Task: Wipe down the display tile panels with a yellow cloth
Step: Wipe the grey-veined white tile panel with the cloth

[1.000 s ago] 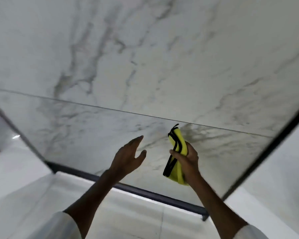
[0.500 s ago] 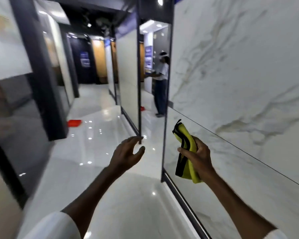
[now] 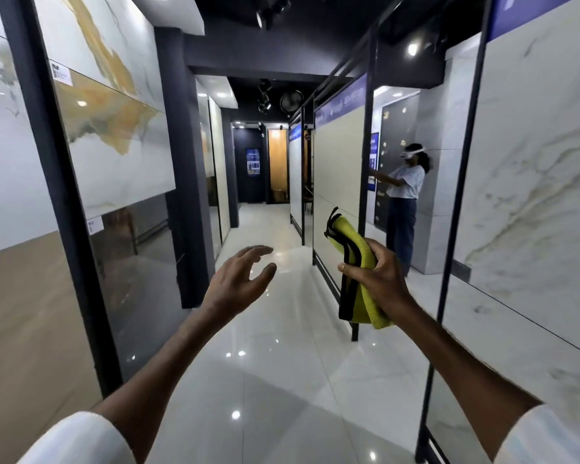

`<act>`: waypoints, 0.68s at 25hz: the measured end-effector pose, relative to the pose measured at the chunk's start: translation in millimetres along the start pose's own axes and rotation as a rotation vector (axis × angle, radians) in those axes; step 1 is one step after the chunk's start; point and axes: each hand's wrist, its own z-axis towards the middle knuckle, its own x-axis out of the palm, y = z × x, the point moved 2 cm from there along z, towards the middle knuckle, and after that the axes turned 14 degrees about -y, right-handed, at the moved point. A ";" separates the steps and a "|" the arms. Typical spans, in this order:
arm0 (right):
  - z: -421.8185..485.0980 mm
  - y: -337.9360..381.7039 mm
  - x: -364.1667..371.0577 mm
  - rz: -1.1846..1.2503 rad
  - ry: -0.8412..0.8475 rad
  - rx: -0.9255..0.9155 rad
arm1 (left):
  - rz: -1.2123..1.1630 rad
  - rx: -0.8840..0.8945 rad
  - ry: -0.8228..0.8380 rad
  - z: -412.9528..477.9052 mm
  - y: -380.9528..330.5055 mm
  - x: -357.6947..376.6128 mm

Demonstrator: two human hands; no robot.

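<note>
Now, in the head view, the gaze has swung off the white marble panel (image 3: 533,195), which sits at the right edge, and looks down the showroom aisle. The right hand (image 3: 379,279) grips the folded yellow cloth (image 3: 352,239) in mid-air, fingers curled round it, touching no tile. The left hand (image 3: 238,279) hovers empty, fingers loosely spread. Wiping looks paused, probably for a move to another panel; gold-veined panels (image 3: 114,128) line the left. No containers show.
</note>
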 end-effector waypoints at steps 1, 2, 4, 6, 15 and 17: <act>18.7 -13.0 17.2 0.011 0.009 -0.006 | 0.014 0.002 -0.002 18.3 18.0 9.4; 38.8 -28.2 33.4 0.023 0.013 -0.017 | 0.029 0.005 0.002 36.8 37.4 21.6; 81.5 -59.7 61.9 0.041 -0.001 -0.042 | 0.056 0.035 0.017 73.6 77.6 50.6; 127.2 -95.3 90.7 0.058 0.005 -0.053 | 0.097 0.067 0.022 111.8 116.3 81.8; 353.6 -214.6 272.9 0.090 0.077 -0.080 | 0.177 0.007 -0.065 307.1 286.5 167.5; 392.1 -246.0 319.6 0.099 0.085 -0.098 | 0.182 -0.004 -0.079 341.0 334.6 190.5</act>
